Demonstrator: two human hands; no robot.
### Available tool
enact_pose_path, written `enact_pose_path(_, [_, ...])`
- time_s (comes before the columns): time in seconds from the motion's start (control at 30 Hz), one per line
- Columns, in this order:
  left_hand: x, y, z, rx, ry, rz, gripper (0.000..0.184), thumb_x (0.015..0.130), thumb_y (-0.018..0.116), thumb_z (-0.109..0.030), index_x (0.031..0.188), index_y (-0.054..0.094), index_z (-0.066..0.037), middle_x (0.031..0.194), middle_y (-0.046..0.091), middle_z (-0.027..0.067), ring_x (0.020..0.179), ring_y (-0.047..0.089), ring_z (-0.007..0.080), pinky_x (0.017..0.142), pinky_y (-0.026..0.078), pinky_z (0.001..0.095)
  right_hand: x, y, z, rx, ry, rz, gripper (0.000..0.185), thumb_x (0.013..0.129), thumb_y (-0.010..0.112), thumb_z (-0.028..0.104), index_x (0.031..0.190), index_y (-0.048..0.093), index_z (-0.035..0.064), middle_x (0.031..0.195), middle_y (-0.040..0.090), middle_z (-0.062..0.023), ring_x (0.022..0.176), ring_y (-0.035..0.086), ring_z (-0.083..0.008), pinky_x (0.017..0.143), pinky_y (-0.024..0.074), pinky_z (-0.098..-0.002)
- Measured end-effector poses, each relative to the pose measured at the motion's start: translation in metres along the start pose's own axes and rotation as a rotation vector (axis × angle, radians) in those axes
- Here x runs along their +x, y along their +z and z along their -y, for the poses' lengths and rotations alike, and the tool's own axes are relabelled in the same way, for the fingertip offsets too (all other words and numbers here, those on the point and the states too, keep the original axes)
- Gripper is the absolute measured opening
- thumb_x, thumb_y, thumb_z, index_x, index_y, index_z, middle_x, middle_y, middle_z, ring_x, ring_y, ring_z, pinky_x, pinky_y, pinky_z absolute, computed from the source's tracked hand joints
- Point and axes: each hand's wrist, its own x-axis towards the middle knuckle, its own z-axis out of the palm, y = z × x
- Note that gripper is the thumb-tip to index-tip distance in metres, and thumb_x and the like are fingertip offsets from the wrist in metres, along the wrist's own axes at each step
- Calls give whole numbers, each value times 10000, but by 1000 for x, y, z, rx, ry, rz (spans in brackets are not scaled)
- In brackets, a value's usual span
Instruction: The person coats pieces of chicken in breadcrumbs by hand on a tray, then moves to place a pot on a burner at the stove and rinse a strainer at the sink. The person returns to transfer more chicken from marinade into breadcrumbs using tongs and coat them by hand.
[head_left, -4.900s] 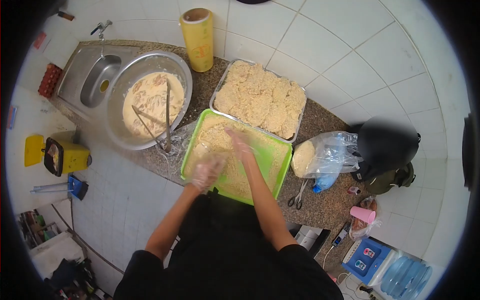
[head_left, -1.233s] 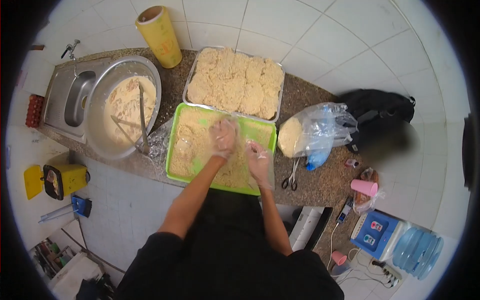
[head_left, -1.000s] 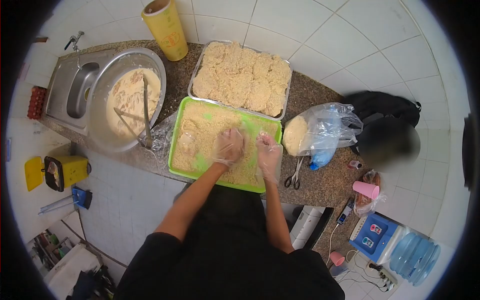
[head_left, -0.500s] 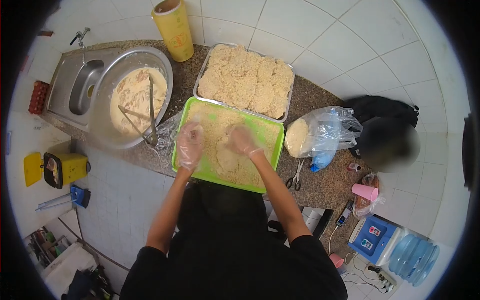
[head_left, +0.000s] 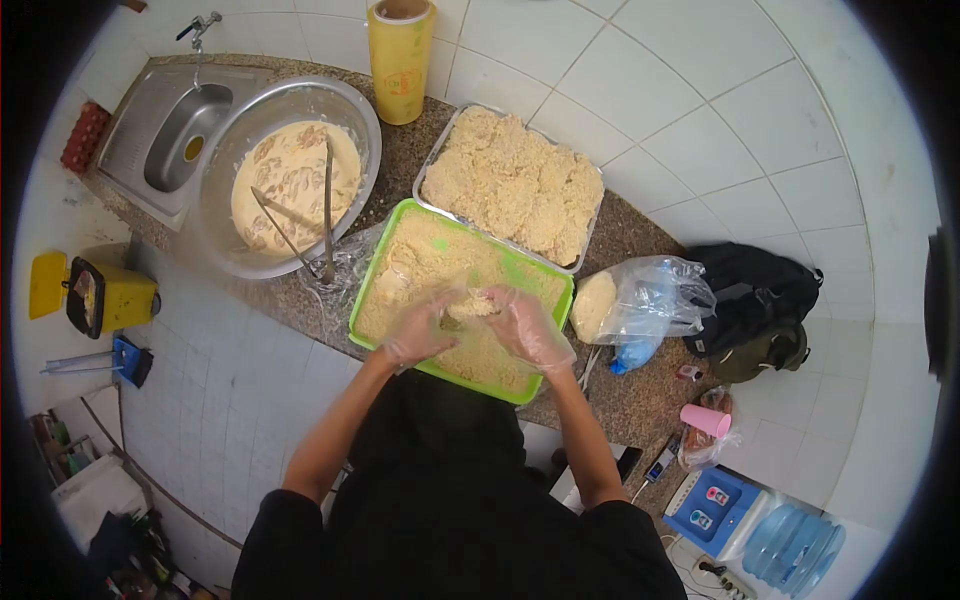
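A crumb-coated piece [head_left: 474,308] is held between my two gloved hands above the green tray [head_left: 362,312], which is spread with crumbs. My left hand [head_left: 422,328], a little blurred, is curled at the piece's left side. At its right end my right hand [head_left: 522,325] grips it with bent fingers. Another coated piece [head_left: 396,279] lies among the crumbs at the tray's left. Behind, a metal tray [head_left: 430,158] is heaped with coated pieces. To the left, a large steel bowl [head_left: 222,180] holds pieces in pale batter, with metal tongs [head_left: 328,215] leaning inside.
A sink [head_left: 178,145] lies beyond the bowl, and a yellow roll [head_left: 401,70] stands by the wall. Right of the green tray are a plastic bag [head_left: 660,298], partly hidden scissors [head_left: 589,370], a black bag [head_left: 745,290], a pink cup [head_left: 705,420] and a water dispenser [head_left: 715,510].
My hands were apart over the crumbs half a second ago; now they are close together, with a coated piece raised between them. The camera view has turned slightly.
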Motion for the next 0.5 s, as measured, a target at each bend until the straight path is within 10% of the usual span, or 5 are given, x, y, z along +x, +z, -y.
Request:
enact_pose_path(0.07, [15, -4, -10, -297, -296, 190, 554, 852, 801, -175, 1358, 610, -56, 1181, 706, 137, 1095, 670, 231, 953, 536, 358, 13, 1, -15, 12, 26, -47, 327, 884, 739, 222, 1119, 676, 3, 966, 703, -200, 815, 648, -297, 766, 509, -374])
enact_pose_path(0.27, [84, 36, 37, -1061, -284, -63, 465, 888, 734, 0, 1337, 614, 19, 1111, 705, 14, 973, 637, 84, 837, 521, 255, 97, -32, -46, -221, 308, -130, 448, 792, 796, 274, 1111, 688, -22, 1048, 708, -261, 982, 698, -380, 839, 530, -416])
enact_pose_path(0.5, [178, 15, 41, -821, -243, -238, 408, 907, 704, -39, 1305, 629, 15, 1076, 730, 103, 955, 681, 201, 862, 530, 315, 227, -61, -103, -617, 300, -97, 479, 797, 779, 275, 1175, 707, -10, 963, 745, -213, 938, 722, -373, 847, 552, -416])
